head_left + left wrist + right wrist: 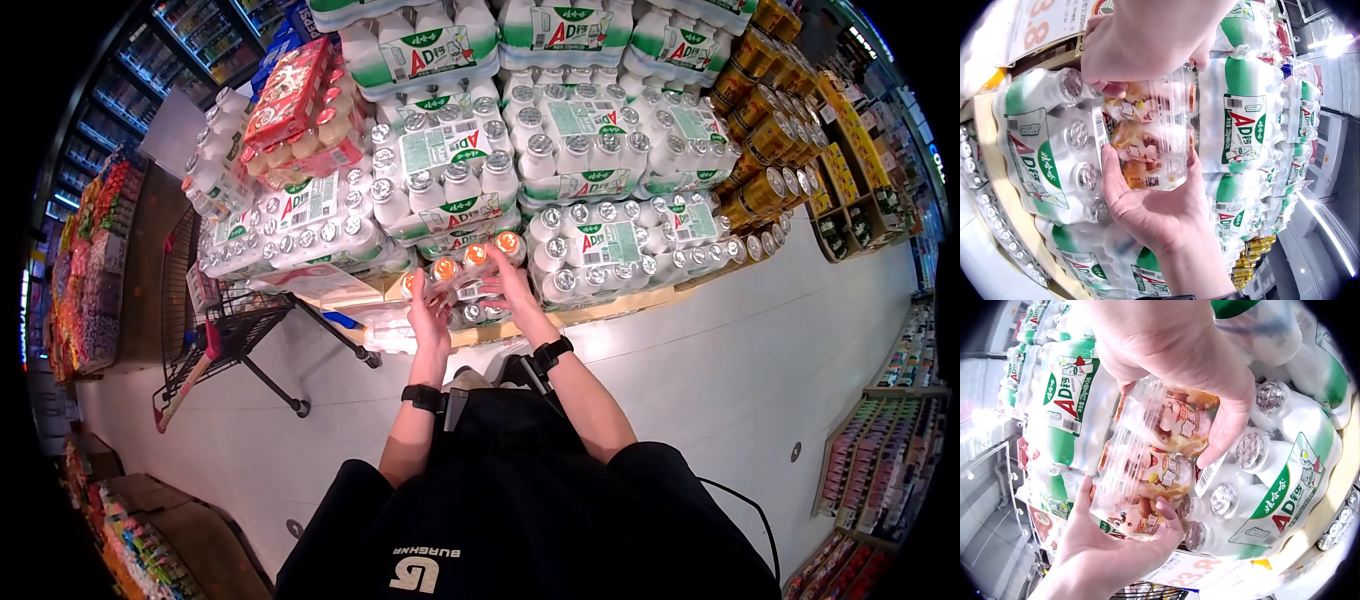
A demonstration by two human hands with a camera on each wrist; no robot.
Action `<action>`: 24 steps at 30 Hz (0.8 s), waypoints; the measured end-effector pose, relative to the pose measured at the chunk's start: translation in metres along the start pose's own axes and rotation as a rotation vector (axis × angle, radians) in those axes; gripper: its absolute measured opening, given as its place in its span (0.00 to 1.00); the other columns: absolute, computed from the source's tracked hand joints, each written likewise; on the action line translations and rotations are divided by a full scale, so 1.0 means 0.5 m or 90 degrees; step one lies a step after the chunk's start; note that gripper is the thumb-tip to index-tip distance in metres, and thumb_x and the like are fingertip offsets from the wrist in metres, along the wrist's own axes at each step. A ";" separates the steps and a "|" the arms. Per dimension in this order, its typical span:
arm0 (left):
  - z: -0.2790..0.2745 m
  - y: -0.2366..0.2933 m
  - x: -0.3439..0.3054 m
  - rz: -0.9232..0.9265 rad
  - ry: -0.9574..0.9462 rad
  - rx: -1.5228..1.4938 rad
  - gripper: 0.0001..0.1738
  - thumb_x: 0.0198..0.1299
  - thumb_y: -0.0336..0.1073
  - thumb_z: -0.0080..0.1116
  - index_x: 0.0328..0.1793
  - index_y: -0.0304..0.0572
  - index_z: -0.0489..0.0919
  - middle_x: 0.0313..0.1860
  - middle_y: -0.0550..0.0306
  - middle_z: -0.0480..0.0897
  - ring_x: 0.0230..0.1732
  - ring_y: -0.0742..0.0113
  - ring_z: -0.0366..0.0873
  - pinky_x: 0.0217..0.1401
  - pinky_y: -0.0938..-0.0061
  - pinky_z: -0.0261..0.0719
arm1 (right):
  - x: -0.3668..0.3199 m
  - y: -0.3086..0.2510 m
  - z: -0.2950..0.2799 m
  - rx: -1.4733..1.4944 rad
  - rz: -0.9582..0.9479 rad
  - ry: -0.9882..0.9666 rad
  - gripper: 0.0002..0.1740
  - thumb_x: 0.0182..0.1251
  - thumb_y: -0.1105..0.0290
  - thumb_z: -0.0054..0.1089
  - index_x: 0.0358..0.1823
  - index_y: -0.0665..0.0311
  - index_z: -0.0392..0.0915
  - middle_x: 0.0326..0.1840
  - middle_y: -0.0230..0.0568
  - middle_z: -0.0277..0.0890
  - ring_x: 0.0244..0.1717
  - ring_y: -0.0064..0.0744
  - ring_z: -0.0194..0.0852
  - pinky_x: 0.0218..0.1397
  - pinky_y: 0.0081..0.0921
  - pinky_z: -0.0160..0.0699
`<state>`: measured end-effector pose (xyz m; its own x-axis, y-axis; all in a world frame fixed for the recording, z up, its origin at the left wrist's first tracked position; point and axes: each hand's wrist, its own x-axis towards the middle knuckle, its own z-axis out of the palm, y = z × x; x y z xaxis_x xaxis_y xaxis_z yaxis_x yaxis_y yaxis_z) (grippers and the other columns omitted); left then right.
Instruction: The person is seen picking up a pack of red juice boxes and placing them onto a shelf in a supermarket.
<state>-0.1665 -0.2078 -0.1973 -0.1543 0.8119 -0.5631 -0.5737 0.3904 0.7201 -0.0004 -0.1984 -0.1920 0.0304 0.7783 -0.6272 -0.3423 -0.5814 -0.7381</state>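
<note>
A plastic-wrapped pack of small bottles with orange caps (447,268) is between my two hands, in front of the stacked drinks. In the wrist views its bottles show orange cartoon labels (1147,150) through the clear wrap. My left hand (430,318) grips the near left end, its fingers curled about the wrap. At the other end my right hand (516,292) holds the pack, thumb on one side and fingers on the other. White bottles with silver foil caps (1223,499) lie close beside the pack. The pack's underside is hidden in the head view.
Wrapped packs of white and green bottles (450,160) rise in front, with gold cans (765,140) at the right. To the left stands a shopping cart (235,330). Red packs (290,95) top the left stack. A price sign (1041,28) hangs by the display edge.
</note>
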 end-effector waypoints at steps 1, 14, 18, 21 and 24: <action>-0.001 -0.001 0.002 -0.001 0.000 0.000 0.35 0.55 0.65 0.67 0.61 0.55 0.75 0.46 0.62 0.77 0.48 0.68 0.74 0.52 0.69 0.66 | 0.000 -0.001 0.000 -0.002 0.003 0.002 0.61 0.51 0.25 0.61 0.75 0.65 0.60 0.60 0.58 0.69 0.58 0.46 0.76 0.46 0.37 0.88; 0.005 0.001 -0.001 0.007 0.016 -0.021 0.29 0.58 0.61 0.68 0.59 0.55 0.79 0.40 0.63 0.81 0.41 0.72 0.76 0.43 0.73 0.70 | 0.001 -0.001 0.000 0.002 0.001 0.005 0.59 0.51 0.25 0.61 0.70 0.69 0.64 0.58 0.57 0.70 0.57 0.45 0.76 0.47 0.39 0.88; -0.005 -0.003 0.007 -0.002 -0.002 -0.026 0.29 0.58 0.60 0.68 0.59 0.54 0.79 0.38 0.63 0.80 0.39 0.72 0.76 0.40 0.74 0.69 | 0.008 0.003 -0.003 -0.005 -0.003 -0.002 0.59 0.51 0.25 0.61 0.70 0.70 0.64 0.59 0.57 0.70 0.58 0.46 0.75 0.48 0.40 0.88; -0.006 -0.003 0.011 -0.014 -0.013 -0.033 0.30 0.57 0.60 0.68 0.58 0.53 0.77 0.37 0.63 0.78 0.38 0.72 0.76 0.39 0.75 0.69 | 0.009 0.004 -0.007 -0.015 -0.006 -0.009 0.60 0.51 0.25 0.61 0.70 0.70 0.64 0.60 0.58 0.69 0.58 0.47 0.75 0.49 0.41 0.87; -0.004 0.003 0.004 -0.026 -0.031 -0.056 0.29 0.57 0.59 0.68 0.56 0.52 0.76 0.38 0.62 0.78 0.38 0.72 0.76 0.39 0.75 0.69 | 0.001 0.001 -0.010 -0.029 -0.014 -0.024 0.60 0.52 0.24 0.60 0.70 0.71 0.63 0.61 0.58 0.70 0.59 0.48 0.76 0.50 0.41 0.87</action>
<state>-0.1692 -0.2064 -0.1985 -0.0920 0.8171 -0.5691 -0.6469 0.3855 0.6580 0.0040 -0.1994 -0.1940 0.0019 0.7984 -0.6021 -0.2995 -0.5740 -0.7621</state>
